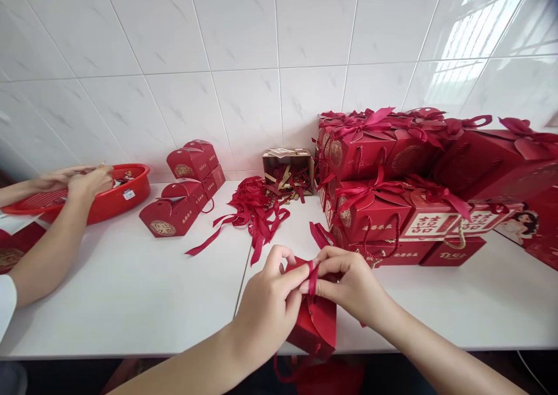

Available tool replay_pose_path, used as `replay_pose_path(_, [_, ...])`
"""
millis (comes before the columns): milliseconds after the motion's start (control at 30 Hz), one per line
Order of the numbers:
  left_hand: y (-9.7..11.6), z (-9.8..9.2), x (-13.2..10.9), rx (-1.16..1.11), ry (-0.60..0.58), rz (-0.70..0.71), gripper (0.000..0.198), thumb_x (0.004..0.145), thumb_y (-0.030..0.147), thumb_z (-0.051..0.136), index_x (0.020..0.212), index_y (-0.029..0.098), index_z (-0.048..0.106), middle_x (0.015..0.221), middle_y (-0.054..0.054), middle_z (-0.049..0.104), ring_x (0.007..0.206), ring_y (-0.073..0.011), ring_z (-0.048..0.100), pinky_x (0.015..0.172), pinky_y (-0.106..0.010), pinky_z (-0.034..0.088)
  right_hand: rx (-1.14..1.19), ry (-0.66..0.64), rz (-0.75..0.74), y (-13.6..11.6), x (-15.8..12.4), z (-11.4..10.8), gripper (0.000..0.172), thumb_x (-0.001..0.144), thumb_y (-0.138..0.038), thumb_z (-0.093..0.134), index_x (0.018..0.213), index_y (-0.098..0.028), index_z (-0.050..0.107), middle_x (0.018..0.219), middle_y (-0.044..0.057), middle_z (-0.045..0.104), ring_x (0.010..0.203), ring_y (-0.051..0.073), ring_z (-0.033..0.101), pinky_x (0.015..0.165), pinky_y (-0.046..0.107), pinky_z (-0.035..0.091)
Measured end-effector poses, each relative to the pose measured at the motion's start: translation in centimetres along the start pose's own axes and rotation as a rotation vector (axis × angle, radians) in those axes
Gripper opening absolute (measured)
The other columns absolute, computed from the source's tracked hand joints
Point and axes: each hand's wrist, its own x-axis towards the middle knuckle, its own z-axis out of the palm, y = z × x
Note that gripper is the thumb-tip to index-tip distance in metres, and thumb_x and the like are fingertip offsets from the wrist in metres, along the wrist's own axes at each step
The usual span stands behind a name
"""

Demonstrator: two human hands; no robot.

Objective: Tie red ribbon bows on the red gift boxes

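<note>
A small red gift box [320,325] stands at the front edge of the table, its top flaps folded closed. Above it, my left hand [272,299] pinches a red ribbon [313,282] between thumb and fingers. From the other side my right hand [344,282] also grips the ribbon, which is looped between the fingertips of both hands. One ribbon end reaches up behind my right hand. The left hand partly covers the box's left side. Whether a knot has formed cannot be made out.
A pile of red ribbons [253,200] lies beyond my hands, beside an open carton [288,174] of tags. Stacked bowed gift boxes [379,209] rise at the right. More red boxes [174,209] stand left of centre. Far left, another person's hands work over a red basket [142,186].
</note>
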Motion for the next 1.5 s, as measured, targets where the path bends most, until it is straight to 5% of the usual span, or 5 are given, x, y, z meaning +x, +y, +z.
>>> replay_pose_path(500, [-1.2,-1.7,0.7,-0.224,-0.143,0.181,0.028,0.091,0.016,0.047,0.092,0.024,0.074,0.109,-0.008,0.054,0.056,-0.0064,0.048,0.058,-0.024,0.047,-0.102,-0.350,-0.107,-1.3,1.1,-1.1,0.022,0.061,-0.005,0.057,0.056,-0.019,0.041,0.074,-0.003,0.043,0.063,0.010,0.044,0.056,0.022,0.036])
replay_pose_path(800, [-2.7,-3.9,0.3,-0.090,-0.199,-0.240,0.023,0.089,0.034,0.049,0.082,0.021,0.066,0.111,-0.007,0.056,0.045,-0.0047,0.042,0.050,-0.025,0.043,-0.423,-0.279,-0.163,-0.4,0.0,-2.8,0.020,0.067,-0.004,0.059,0.059,-0.017,0.046,0.100,0.004,0.054,0.094,0.021,0.052,0.088,0.040,0.041])
replay_pose_path(933, [-3.5,-5.7,0.3,-0.103,-0.290,-0.240,0.020,0.088,0.037,0.051,0.083,0.023,0.064,0.118,-0.007,0.055,0.085,-0.0197,0.061,0.072,-0.030,0.050,-0.533,-0.227,-0.188,0.2,-0.8,-3.3,0.016,0.071,-0.006,0.058,0.064,-0.018,0.050,0.109,0.006,0.055,0.102,0.024,0.051,0.090,0.045,0.040])
replay_pose_path(1133, [-3.5,-5.0,1.9,-0.549,-0.459,-0.249,0.032,0.091,0.041,0.044,0.071,0.020,0.056,0.131,-0.010,0.053,0.122,-0.0282,0.047,0.097,-0.042,0.042,-0.552,-0.165,-0.235,0.5,-0.9,-2.7,0.014,0.071,-0.007,0.056,0.066,-0.018,0.051,0.114,0.007,0.056,0.106,0.025,0.051,0.090,0.046,0.040])
replay_pose_path(1500, [-5.7,-4.3,1.3,0.320,-0.081,0.021,0.026,0.086,0.039,0.056,0.069,0.022,0.064,0.124,-0.008,0.062,0.127,-0.0406,0.034,0.100,-0.061,0.014,-0.623,-0.022,-0.230,0.4,-3.1,-1.5,0.015,0.070,-0.007,0.055,0.062,-0.018,0.047,0.120,0.009,0.055,0.115,0.031,0.047,0.088,0.050,0.039])
